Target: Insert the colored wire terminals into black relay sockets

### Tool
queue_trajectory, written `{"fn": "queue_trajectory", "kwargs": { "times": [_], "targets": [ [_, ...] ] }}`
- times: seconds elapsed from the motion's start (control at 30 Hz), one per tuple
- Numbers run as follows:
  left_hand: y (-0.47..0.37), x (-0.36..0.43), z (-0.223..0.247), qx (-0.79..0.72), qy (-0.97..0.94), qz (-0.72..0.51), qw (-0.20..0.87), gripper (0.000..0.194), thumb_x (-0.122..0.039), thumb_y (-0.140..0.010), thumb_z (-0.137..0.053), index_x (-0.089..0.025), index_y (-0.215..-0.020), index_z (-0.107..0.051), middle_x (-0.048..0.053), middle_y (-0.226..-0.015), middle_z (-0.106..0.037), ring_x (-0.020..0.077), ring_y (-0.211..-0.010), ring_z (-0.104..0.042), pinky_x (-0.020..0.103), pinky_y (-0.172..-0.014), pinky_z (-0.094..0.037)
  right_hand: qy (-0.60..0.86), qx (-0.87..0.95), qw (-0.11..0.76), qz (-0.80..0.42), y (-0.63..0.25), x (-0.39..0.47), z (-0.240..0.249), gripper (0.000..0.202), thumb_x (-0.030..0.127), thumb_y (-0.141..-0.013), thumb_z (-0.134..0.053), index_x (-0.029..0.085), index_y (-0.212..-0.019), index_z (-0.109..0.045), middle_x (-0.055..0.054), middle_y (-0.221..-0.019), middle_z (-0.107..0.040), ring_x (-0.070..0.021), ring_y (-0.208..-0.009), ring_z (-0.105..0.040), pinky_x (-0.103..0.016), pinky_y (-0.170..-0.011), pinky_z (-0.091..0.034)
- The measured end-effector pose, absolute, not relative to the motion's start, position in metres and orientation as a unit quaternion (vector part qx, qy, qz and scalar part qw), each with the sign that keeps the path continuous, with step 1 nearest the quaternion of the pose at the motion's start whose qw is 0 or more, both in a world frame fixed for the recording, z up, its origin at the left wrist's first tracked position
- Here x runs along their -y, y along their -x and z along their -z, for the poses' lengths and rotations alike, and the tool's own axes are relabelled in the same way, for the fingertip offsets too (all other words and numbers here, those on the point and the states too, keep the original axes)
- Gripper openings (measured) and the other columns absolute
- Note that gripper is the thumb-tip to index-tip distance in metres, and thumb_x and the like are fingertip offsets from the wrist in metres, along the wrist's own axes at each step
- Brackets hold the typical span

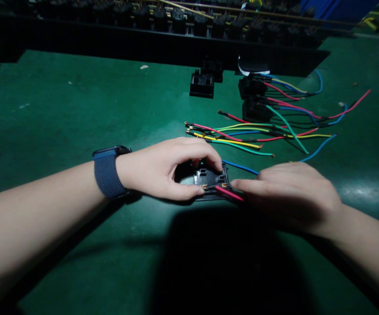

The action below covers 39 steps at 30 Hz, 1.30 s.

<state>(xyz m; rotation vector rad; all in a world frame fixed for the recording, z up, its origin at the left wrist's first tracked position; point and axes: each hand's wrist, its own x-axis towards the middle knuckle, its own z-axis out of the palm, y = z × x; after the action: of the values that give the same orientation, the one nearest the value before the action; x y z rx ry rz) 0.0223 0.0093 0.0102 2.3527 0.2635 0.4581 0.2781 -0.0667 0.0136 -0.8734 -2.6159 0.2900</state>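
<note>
My left hand [166, 170], with a dark watch band at the wrist, grips a black plastic connector housing [212, 177] between thumb and fingers, low over the green surface. Brass-coloured terminals show in its near side. A red wire [229, 193] runs from the housing into the shadow beneath my right hand [294, 192]. That hand is closed around the wire, its index fingertip close to the housing's right edge; the thumb and the other fingertips are hidden. Behind the housing a blue wire [240, 166] passes toward my right hand.
Loose coloured wires [235, 133] with crimped ends lie just beyond my hands. Two wired black housings [257, 108] sit at the right, and an unwired black housing [201, 85] is farther back. A long black rack [143, 46] spans the back, near a blue bin [343, 11].
</note>
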Motion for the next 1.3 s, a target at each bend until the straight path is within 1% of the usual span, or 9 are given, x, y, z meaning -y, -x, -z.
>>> {"fn": "queue_trajectory", "kwargs": {
  "times": [0.17,0.3,0.47,0.57,0.63,0.73,0.97,1.17,1.3],
  "targets": [
    [-0.0221,-0.0091,-0.0105,-0.106,-0.912,-0.176,0.356,0.032,-0.018,-0.077,-0.065,-0.014,-0.108,-0.057,0.008,-0.107,-0.065,0.0153,-0.1,-0.06,0.027,-0.091,-0.048,0.306,0.922,0.199,-0.131,-0.2779,0.0667,-0.0126,0.023,0.02,-0.089,-0.055,0.01,-0.102,-0.072,0.003,-0.055,-0.043,-0.0088,-0.048,-0.037,-0.027,-0.051,-0.025],
    [-0.0219,-0.0088,-0.0096,-0.105,-0.913,-0.179,0.353,0.033,-0.018,-0.077,-0.066,-0.012,-0.108,-0.058,0.009,-0.107,-0.065,0.0146,-0.1,-0.059,0.025,-0.091,-0.047,0.309,0.919,0.207,-0.131,-0.2767,0.0671,-0.0125,0.021,0.017,-0.088,-0.056,0.011,-0.102,-0.07,0.003,-0.055,-0.049,-0.0089,-0.047,-0.041,-0.027,-0.051,-0.026],
    [-0.0216,-0.0081,-0.009,-0.132,-0.916,-0.171,0.337,0.036,-0.019,-0.073,-0.067,-0.013,-0.107,-0.058,0.007,-0.103,-0.066,0.0148,-0.092,-0.06,0.025,-0.083,-0.049,0.307,0.916,0.208,-0.155,-0.2747,0.0672,-0.0131,0.019,0.015,-0.087,-0.057,0.012,-0.102,-0.068,0.001,-0.056,-0.058,-0.0097,-0.048,-0.048,-0.026,-0.05,-0.028],
    [-0.0213,-0.0078,-0.009,-0.133,-0.914,-0.173,0.341,0.036,-0.019,-0.073,-0.067,-0.013,-0.107,-0.058,0.007,-0.103,-0.066,0.0146,-0.091,-0.06,0.025,-0.082,-0.049,0.311,0.913,0.212,-0.155,-0.2731,0.0671,-0.013,0.018,0.015,-0.087,-0.056,0.012,-0.101,-0.067,0.001,-0.057,-0.06,-0.0098,-0.048,-0.05,-0.025,-0.05,-0.03],
    [-0.0212,-0.0077,-0.0093,-0.131,-0.914,-0.175,0.342,0.036,-0.019,-0.073,-0.067,-0.013,-0.107,-0.058,0.007,-0.103,-0.066,0.0143,-0.092,-0.06,0.024,-0.083,-0.048,0.313,0.912,0.216,-0.15,-0.2724,0.0674,-0.0131,0.019,0.014,-0.087,-0.056,0.012,-0.102,-0.066,0.001,-0.057,-0.06,-0.0096,-0.048,-0.05,-0.025,-0.051,-0.03],
    [-0.0212,-0.0076,-0.0096,-0.132,-0.914,-0.172,0.342,0.035,-0.018,-0.073,-0.067,-0.013,-0.107,-0.059,0.006,-0.103,-0.066,0.0139,-0.092,-0.059,0.024,-0.084,-0.048,0.322,0.915,0.205,-0.133,-0.2728,0.0684,-0.0137,0.019,0.014,-0.087,-0.055,0.016,-0.102,-0.066,0.003,-0.057,-0.058,-0.0096,-0.048,-0.048,-0.026,-0.05,-0.028],
    [-0.0219,-0.0085,-0.0091,-0.125,-0.915,-0.182,0.337,0.034,-0.016,-0.073,-0.067,-0.014,-0.105,-0.059,0.006,-0.103,-0.067,0.0135,-0.094,-0.06,0.023,-0.086,-0.047,0.336,0.92,0.173,-0.101,-0.2769,0.0697,-0.0125,0.021,0.021,-0.089,-0.051,0.021,-0.104,-0.066,0.005,-0.055,-0.052,-0.0099,-0.047,-0.044,-0.028,-0.05,-0.023],
    [-0.0221,-0.0091,-0.0075,-0.116,-0.912,-0.185,0.348,0.034,-0.017,-0.073,-0.066,-0.018,-0.106,-0.058,0.006,-0.104,-0.067,0.0162,-0.096,-0.061,0.026,-0.086,-0.047,0.355,0.928,0.091,-0.069,-0.2757,0.07,-0.0163,0.023,0.026,-0.089,-0.048,0.026,-0.098,-0.068,0.004,-0.05,-0.048,-0.0109,-0.042,-0.038,-0.029,-0.047,-0.021],
    [-0.0225,-0.0093,-0.0076,-0.115,-0.913,-0.183,0.347,0.034,-0.017,-0.073,-0.066,-0.019,-0.106,-0.058,0.006,-0.104,-0.067,0.0165,-0.096,-0.061,0.027,-0.087,-0.047,0.36,0.925,0.096,-0.07,-0.2738,0.0722,-0.019,0.023,0.026,-0.088,-0.047,0.025,-0.099,-0.068,0.004,-0.051,-0.047,-0.011,-0.043,-0.037,-0.028,-0.048,-0.022]
  ]
}}
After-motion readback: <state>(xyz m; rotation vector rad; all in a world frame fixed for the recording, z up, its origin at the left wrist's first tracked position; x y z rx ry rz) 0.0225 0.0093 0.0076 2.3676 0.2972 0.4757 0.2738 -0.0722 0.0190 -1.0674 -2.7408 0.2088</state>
